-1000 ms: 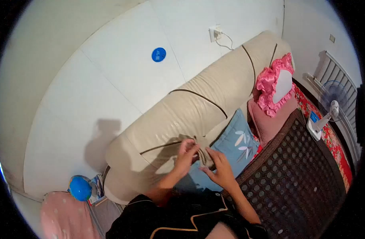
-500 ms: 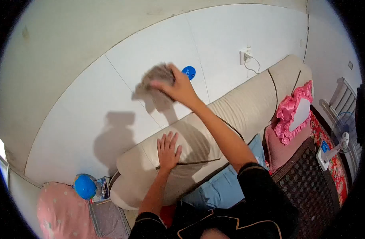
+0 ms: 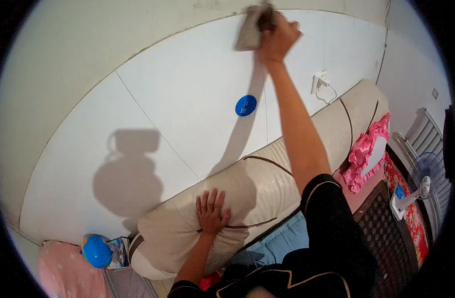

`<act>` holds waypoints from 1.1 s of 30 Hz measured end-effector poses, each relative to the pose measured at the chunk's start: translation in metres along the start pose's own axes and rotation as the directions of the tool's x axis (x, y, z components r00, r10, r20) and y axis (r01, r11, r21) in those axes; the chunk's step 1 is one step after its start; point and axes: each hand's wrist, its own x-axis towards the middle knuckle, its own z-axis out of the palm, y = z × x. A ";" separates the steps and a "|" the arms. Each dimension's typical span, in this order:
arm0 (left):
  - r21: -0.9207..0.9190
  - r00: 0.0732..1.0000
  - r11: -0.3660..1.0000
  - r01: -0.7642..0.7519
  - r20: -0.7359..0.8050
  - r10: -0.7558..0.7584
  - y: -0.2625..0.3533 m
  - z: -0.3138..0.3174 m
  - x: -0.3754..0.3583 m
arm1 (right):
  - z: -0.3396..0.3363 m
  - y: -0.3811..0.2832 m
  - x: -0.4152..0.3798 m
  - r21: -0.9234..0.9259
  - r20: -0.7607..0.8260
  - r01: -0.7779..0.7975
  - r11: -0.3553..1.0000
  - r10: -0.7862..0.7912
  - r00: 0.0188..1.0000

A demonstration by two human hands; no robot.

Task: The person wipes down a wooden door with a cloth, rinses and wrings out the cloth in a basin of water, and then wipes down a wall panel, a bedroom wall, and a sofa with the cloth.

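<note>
My right hand (image 3: 281, 39) is raised high against the white wall panel (image 3: 197, 74), its fingers closed round a grey-brown cloth (image 3: 249, 35) near the panel's curved upper edge. The cloth is slightly blurred. Lower down, my left hand (image 3: 212, 211) lies flat with spread fingers on the beige sofa backrest (image 3: 272, 193) and holds nothing. A round blue sticker (image 3: 245, 106) is on the panel, below my right hand.
A socket with a plugged-in white cable (image 3: 319, 82) is on the wall at right. Pink frilled cushion (image 3: 361, 159), blue cushion (image 3: 282, 238), small fan (image 3: 411, 196) and radiator (image 3: 426, 134) stand right. A blue globe (image 3: 97, 251) is at lower left.
My right hand has moved up and to the right with the cloth, from left of the blue sticker to above it. My left hand stays on the backrest. The view has shifted slightly.
</note>
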 end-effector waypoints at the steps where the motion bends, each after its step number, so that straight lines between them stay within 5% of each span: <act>1: -0.004 1.000 1.000 -0.002 -0.005 0.002 0.000 0.003 0.002 | -0.005 0.024 -0.004 -0.068 0.008 -0.061 0.996 0.062 0.998; 4: 0.008 1.000 0.999 -0.031 0.004 0.031 -0.006 0.008 -0.002 | -0.048 0.092 -0.036 -0.409 0.277 -0.227 0.884 0.357 0.892; 6: -0.029 0.999 0.999 -0.044 -0.018 0.044 -0.012 0.014 0.001 | -0.102 0.131 -0.067 -0.333 0.369 -0.457 0.825 0.560 0.742; 7: -0.060 0.999 0.998 -0.031 -0.026 0.029 -0.010 0.015 -0.004 | -0.140 0.132 -0.075 -0.389 0.353 -0.447 0.806 0.578 0.735; 11: -0.148 0.998 0.989 -0.021 0.059 0.030 0.010 -0.023 0.018 | -0.314 0.085 -0.123 -0.322 0.456 -0.629 0.707 0.698 0.551; 15: -0.206 0.980 0.977 0.057 0.199 -0.016 0.024 -0.054 0.037 | -0.416 -0.005 -0.160 -0.313 0.568 -0.702 0.640 0.718 0.401; 17: -0.802 0.966 0.593 0.072 0.205 0.160 0.042 -0.061 0.064 | -0.435 -0.044 -0.171 -0.348 0.622 -0.691 0.634 0.707 0.336; 18: -0.858 0.923 0.503 0.104 0.272 0.272 0.054 -0.068 0.078 | -0.436 -0.062 -0.170 -0.364 0.635 -0.688 0.629 0.707 0.311; 20: -0.897 0.854 0.409 0.165 0.337 0.395 0.073 -0.060 0.086 | -0.428 -0.098 -0.140 -0.319 0.789 -0.901 0.294 0.609 -0.081; 21: -0.905 0.822 0.334 0.262 0.391 0.415 0.081 -0.043 0.084 | -0.424 -0.104 -0.139 -0.331 0.779 -0.899 0.289 0.621 -0.087; 23: -0.898 0.785 0.250 0.362 0.438 0.439 0.089 -0.028 0.094 | -0.411 -0.105 -0.138 -0.341 0.781 -0.755 0.560 0.615 0.103; 24: -0.889 0.803 0.329 0.318 0.437 0.404 0.090 -0.027 0.105 | -0.402 -0.103 -0.141 -0.287 0.740 -0.707 0.646 0.619 0.264; 25: -0.872 0.824 0.408 0.271 0.429 0.371 0.092 -0.026 0.116 | -0.396 -0.096 -0.139 -0.294 0.739 -0.705 0.646 0.621 0.261; 26: -0.880 0.855 0.423 0.218 0.381 0.352 0.096 -0.023 0.124 | -0.391 -0.088 -0.137 -0.261 0.734 -0.534 0.804 0.525 0.431; 27: -0.986 0.938 0.126 0.113 0.147 0.313 0.102 -0.009 0.128 | -0.387 -0.082 -0.135 -0.232 0.724 -0.330 0.915 0.389 0.569; 30: -0.994 0.957 0.113 -0.007 0.026 0.289 0.104 0.012 0.152 | -0.366 -0.079 -0.129 -0.276 0.748 -0.411 0.869 0.463 0.476; 32: -0.965 0.911 0.138 0.222 0.256 0.323 0.106 0.022 0.167 | -0.355 -0.068 -0.133 -0.355 0.720 -0.415 0.838 0.528 0.451; 33: -0.966 0.910 0.125 0.225 0.254 0.328 0.108 0.028 0.175 | -0.353 -0.058 -0.141 -0.364 0.719 -0.404 0.839 0.529 0.451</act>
